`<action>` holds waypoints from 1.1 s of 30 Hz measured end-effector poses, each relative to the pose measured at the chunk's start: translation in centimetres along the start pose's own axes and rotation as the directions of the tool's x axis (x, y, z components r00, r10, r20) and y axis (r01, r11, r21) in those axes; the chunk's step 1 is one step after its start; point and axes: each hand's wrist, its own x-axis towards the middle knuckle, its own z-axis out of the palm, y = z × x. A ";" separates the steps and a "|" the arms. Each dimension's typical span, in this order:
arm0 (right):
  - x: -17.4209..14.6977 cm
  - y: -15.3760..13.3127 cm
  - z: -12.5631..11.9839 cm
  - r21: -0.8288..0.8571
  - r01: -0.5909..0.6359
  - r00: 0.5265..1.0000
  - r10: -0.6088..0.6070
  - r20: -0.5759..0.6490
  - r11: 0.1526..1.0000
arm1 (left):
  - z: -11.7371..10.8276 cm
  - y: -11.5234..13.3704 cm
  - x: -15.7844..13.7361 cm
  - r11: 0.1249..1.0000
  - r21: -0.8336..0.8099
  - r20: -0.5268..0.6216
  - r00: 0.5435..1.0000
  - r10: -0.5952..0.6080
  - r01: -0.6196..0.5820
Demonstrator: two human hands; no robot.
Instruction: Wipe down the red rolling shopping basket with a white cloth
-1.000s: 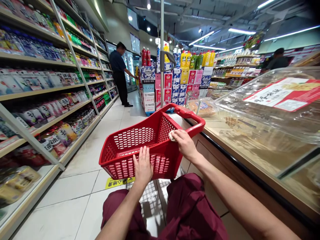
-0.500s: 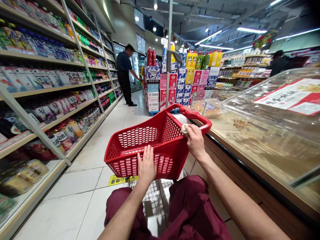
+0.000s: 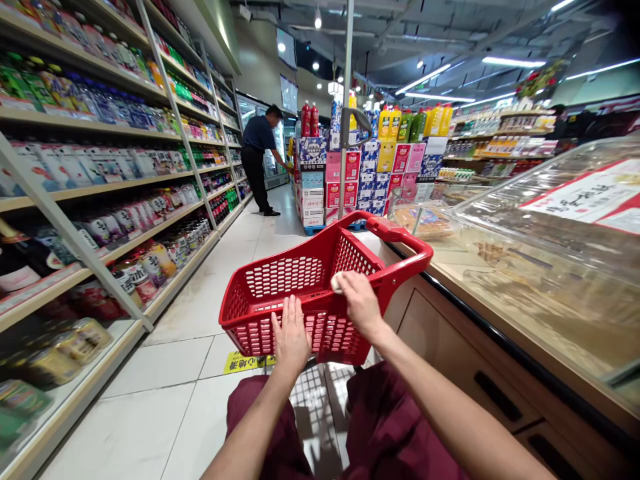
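Note:
A red plastic shopping basket cart [image 3: 280,270] with perforated sides stands on the floor before my knees, its handle [image 3: 405,235] toward the right. My left hand [image 3: 291,337] lies flat with fingers stretched out against the near side, at the rim. On the near rim nearer the handle, my right hand [image 3: 360,301] is closed around a crumpled white cloth [image 3: 338,283], pressing it to the plastic. Only part of the cloth shows past the fingers. No goods show inside the basket.
Drink shelves [image 3: 120,180] run along the left. Stacked drink cartons [image 3: 345,180] with bottles on top stand ahead, beside a bending person [image 3: 259,157]. A display counter with a clear cover [image 3: 545,220] flanks the right. A yellow sticker [image 3: 245,362] marks the tiled floor.
My right hand has slid the cloth left along the near rim, away from the handle. My left hand stays on the side. The person ahead bends lower.

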 end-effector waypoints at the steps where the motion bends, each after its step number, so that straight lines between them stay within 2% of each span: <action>1: 0.0 -0.5 0.4 0.026 0.039 0.998 -0.040 0.040 0.999 | -0.1 -0.1 0.0 1.000 0.003 0.006 1.000 0.006 -0.006; 3: 0.1 -0.4 0.3 0.049 0.063 0.996 -0.066 0.061 0.997 | -0.2 -0.3 -0.2 1.000 0.006 0.015 1.000 0.002 -0.002; 6: 0.4 1.3 -0.7 -0.001 -0.042 0.998 0.042 -0.041 0.999 | -0.2 -0.5 -0.4 1.000 0.003 0.011 1.000 -0.019 0.019; 8: 0.2 1.5 -0.7 -0.016 -0.096 0.992 0.094 -0.085 0.995 | -0.1 -0.5 -0.5 1.000 0.000 0.006 1.000 -0.015 0.015; 12: -0.6 -1.2 1.0 0.067 0.019 0.999 -0.021 0.033 0.998 | 0.1 -0.8 -0.6 1.000 0.011 0.002 1.000 0.000 0.000; 14: -0.7 -1.6 1.4 0.079 0.046 0.997 -0.051 0.059 0.996 | 0.2 -1.2 -0.7 1.000 0.017 -0.007 1.000 -0.013 0.013; 18: -0.5 0.2 0.4 0.007 -0.058 0.997 0.058 -0.052 0.998 | 0.4 -1.9 -1.0 0.998 0.023 -0.018 0.998 -0.061 0.062; 20: -0.5 -0.4 0.7 0.011 -0.074 0.995 0.075 -0.068 0.997 | 0.4 -2.1 -1.1 0.998 0.024 -0.009 0.998 -0.057 0.057; 24: -0.7 -4.1 2.9 0.065 0.043 0.999 -0.045 0.027 0.997 | 0.1 -2.4 -1.1 0.999 0.029 0.013 0.999 -0.039 0.038; 26: -0.7 -4.2 3.0 0.043 0.062 0.997 -0.064 0.048 0.997 | -0.1 -2.8 -1.2 0.998 0.033 0.009 0.999 -0.053 0.053; 30: -0.7 -1.5 1.6 -0.064 -0.062 0.998 0.063 0.020 0.996 | 0.0 -3.7 -1.6 0.994 0.027 -0.007 0.994 -0.109 0.109; 33: -0.6 -2.6 2.2 -0.067 -0.097 0.989 0.104 0.109 0.993 | 0.2 -3.9 -1.8 0.994 -0.003 -0.003 0.994 -0.111 0.111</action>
